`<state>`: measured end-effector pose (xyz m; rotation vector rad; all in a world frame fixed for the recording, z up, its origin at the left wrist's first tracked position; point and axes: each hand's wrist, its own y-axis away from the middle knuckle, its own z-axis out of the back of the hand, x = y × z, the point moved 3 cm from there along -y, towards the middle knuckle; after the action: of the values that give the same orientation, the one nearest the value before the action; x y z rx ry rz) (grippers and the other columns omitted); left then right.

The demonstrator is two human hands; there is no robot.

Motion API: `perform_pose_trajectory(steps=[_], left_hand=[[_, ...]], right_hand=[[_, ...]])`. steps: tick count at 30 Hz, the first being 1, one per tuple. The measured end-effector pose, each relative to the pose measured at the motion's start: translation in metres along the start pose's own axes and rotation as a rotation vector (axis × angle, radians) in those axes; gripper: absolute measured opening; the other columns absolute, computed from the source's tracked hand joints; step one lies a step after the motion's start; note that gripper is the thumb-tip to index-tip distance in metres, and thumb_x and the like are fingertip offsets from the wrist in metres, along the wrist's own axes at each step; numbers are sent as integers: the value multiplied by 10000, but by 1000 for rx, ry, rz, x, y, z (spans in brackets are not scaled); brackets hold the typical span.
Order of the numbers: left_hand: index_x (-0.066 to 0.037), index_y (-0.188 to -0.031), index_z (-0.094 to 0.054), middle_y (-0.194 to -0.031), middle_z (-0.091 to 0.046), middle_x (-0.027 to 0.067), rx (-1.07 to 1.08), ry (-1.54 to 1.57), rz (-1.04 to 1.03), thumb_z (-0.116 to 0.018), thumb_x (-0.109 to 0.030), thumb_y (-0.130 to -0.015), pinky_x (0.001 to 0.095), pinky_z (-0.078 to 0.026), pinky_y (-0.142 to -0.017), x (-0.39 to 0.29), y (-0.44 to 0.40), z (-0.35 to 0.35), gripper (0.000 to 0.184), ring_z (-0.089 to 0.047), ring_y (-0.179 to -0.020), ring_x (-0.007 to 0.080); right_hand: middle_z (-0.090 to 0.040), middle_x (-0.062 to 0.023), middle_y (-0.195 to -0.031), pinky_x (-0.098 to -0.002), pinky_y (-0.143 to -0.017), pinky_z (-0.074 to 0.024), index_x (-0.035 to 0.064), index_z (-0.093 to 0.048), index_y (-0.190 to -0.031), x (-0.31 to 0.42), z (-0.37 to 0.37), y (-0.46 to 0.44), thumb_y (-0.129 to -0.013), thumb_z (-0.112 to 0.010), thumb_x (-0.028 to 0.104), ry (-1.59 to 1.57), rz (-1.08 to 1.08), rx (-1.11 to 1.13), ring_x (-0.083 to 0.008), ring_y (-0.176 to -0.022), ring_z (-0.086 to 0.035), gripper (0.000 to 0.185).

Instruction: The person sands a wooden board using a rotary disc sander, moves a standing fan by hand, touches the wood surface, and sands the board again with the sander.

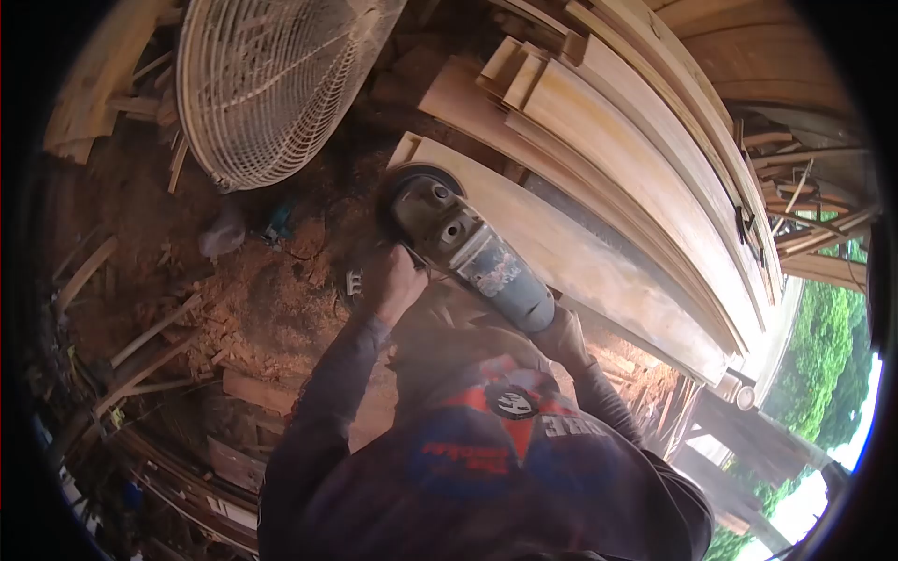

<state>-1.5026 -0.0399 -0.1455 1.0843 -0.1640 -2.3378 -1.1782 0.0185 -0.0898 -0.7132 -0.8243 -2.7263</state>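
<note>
- Blue-grey grinder (500,271) held in both hands, lying slantwise: head far left, tail near right, along the left part of the pale board (580,257).
- Disc (394,194) overlaps the board's far-left end in this view; full contact or slight gap, can't tell.
- Step looks like working the disc over the wood. Done well, likely: disc almost flat, light even pressure, smooth overlapping passes; tilting or dwelling would probably gouge or scorch.
- Ends and edges probably the risky spots: ease pressure there so the disc doesn't dip or catch.
- Left hand (394,282): curled tight by the grinder's head, maybe on a side handle; grip partly hidden. Close to the disc, so fingers want to stay well behind its rim.
- Right hand (565,338): wrapped round the tail; fingers mostly hidden. Best placed to steer and take the weight.
- Left arm (327,383) reaches forward, elbow bent a bit, wrist roughly in line with forearm.
- Right arm (610,404) tucked nearer the body, forearm angled forward and left. Tail close to the shirt (561,481); loose cloth better clear of the tool.
- Around: stack (645,168) of boards far right, fan (271,93) far left, sawdust (248,327) left of the left hand.
</note>
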Motion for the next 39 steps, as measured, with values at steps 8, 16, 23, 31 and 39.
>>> perform_pose_trajectory(steps=[8,16,23,31,39], left_hand=[[8,-937,-709,-941,-725,275,144,-153,-17,-759,-214,-782,516,-552,-820,-26,27,-20,275,-697,-926,465],[0,-989,-725,-933,-729,262,402,-133,-119,-742,-246,-804,513,-560,-809,-85,70,-76,308,-708,-898,450],[55,-883,-706,-901,-698,329,575,-195,-221,-669,-197,-789,551,-550,-858,-141,109,-124,271,-692,-894,492],[60,-900,-709,-954,-712,316,679,-295,-455,-672,-199,-767,531,-560,-870,-193,147,-216,294,-705,-920,460],[66,-819,-736,-891,-720,303,658,-282,-693,-705,-142,-709,504,-585,-820,-253,171,-302,237,-725,-868,436]], right_hand=[[-739,-248,-950,-435,-780,-589,10,-723,-1100,-26,14,41,-715,-849,262,29,-125,85,-386,-946,-740,477],[-728,-272,-985,-479,-826,-583,4,-709,-1132,-95,33,124,-712,-817,265,-66,-205,16,-437,-985,-706,507],[-722,-283,-935,-470,-778,-591,-9,-728,-1064,-146,41,198,-755,-804,263,-99,-340,-115,-436,-958,-716,418],[-740,-271,-904,-412,-759,-587,-43,-748,-1015,-220,31,272,-778,-784,200,-290,-438,-282,-340,-943,-763,342],[-730,-280,-834,-409,-699,-565,-69,-740,-902,-277,23,315,-749,-742,178,-344,-617,-353,-300,-878,-775,291]])
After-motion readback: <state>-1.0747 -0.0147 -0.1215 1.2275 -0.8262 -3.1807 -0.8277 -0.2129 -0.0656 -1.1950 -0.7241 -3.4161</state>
